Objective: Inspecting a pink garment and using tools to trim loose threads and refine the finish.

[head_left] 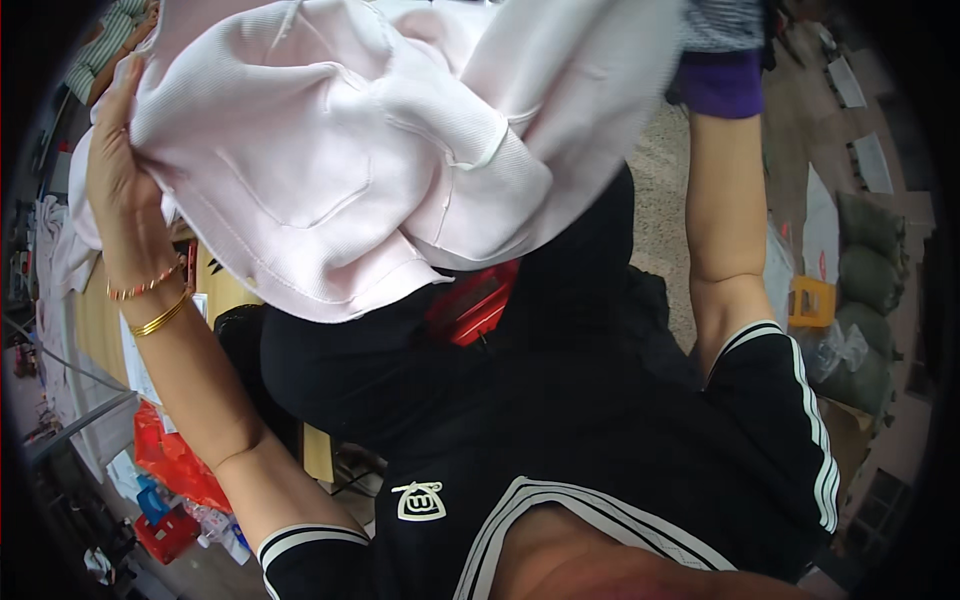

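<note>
A pale pink garment (330,140) with a patch pocket and ribbed-looking cloth hangs in loose folds across the upper middle, over my lap. At its left side my left hand (120,165) is closed on the cloth, the thumb side pressed along the edge. Two bracelets (150,300) circle that wrist. My right hand (722,40) wears a grey knit glove with a purple cuff. It is raised beside the garment's right edge at the top of the picture, where its fingers are cut off or hidden.
To the left stand a wooden table (97,320) and more pale pink cloth (55,225). A red plastic bag (175,455) and red container (168,535) lie lower left. At right are a yellow stool (812,300) and stacked dark green sacks (868,250). Someone in stripes (100,55) is at upper left.
</note>
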